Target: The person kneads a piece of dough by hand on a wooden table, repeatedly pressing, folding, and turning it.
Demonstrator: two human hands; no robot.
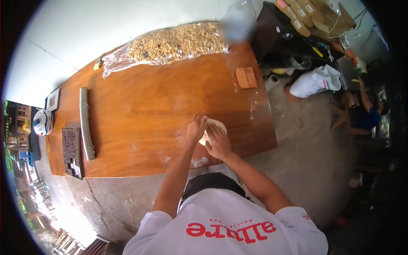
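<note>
A pale, rounded piece of dough [218, 124] lies on the brown wooden table [148, 102], near its front right part. My right hand [218, 142] rests on top of the dough with its fingers stretched out flat, covering much of it. At the dough's left edge, my left hand [196, 127] is curled against it, with some fingers hidden from view. White, flour-like smudges [199, 162] mark the wood just in front of my hands.
A grey pole [85, 123] and a dark textured panel [71, 151] lie left. Along the back is a plastic sheet of yellowish-brown bits [178, 42]. Orange blocks [246, 77] sit back right. A white sack [316, 80] and a person [365, 112] are beyond the right edge.
</note>
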